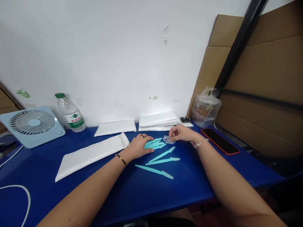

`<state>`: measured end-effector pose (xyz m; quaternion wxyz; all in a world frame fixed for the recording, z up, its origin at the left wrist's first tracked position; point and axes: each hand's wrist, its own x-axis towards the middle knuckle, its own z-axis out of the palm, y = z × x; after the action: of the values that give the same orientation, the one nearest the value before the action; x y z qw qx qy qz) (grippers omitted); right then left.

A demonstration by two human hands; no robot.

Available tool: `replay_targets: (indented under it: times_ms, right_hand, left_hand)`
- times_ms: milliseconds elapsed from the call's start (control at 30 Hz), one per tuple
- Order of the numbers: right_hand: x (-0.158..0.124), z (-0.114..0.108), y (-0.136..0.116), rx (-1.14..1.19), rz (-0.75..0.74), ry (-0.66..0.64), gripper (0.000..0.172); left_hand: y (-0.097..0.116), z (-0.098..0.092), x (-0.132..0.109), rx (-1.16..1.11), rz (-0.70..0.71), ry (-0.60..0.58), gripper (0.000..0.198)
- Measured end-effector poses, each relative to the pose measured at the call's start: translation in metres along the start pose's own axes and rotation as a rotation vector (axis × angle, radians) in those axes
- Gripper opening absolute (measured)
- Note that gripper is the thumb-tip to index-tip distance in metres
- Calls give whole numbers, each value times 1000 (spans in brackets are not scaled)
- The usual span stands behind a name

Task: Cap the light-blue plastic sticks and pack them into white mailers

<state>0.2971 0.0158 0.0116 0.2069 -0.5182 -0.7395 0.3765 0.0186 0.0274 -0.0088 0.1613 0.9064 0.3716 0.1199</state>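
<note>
My left hand (140,145) lies over the left end of a pile of teal eyebrow razors (156,143), thumb and forefinger apart on either side of it. Its other fingers are partly hidden. Three more razors lie loose nearer to me, among them the frontmost razor (153,170), with pale covers on their blade ends. Just right of the pile is a small cluster of clear plastic caps (168,141). The fingers of my right hand (178,133) are pinched together at the cluster's right side, seemingly on one cap.
White padded envelopes (92,154) lie to the left and along the wall, some in a stack (158,119). A blue fan (33,124) and a water bottle (70,113) stand at left. A phone (220,141) and a bagged cup (206,108) are at right.
</note>
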Motion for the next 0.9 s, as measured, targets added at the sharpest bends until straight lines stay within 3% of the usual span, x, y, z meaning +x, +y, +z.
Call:
replay_targets:
  times_ms: [100,200,300,500,633,800,900]
  right_hand:
    - [-4,3,-8,-106,-49,-185,39]
    - [-5,7,-12,-294,-75,-226,29]
    - [-6,10,-13,-360,-105,-207,20]
    - [-6,13,-20,-263,-205,-80,23]
    - [-3,13,-15,-239,-184,-15,24]
    - [2,7,0,-215,-24,84,26]
    - [-1,4,-3,-249,18,110,26]
  left_hand:
    - [-2,3,1,2,7,-2,47]
    - [0,1,2,5,8,51,46]
    - [11,-3,1,-3,69,110,38]
    - [26,-4,1,-13,109,-11,32]
    - [20,-5,3,46,105,54,28]
    - [6,-6,4,84,32,100,25]
    - [-1,-1,5,84,7,126,22]
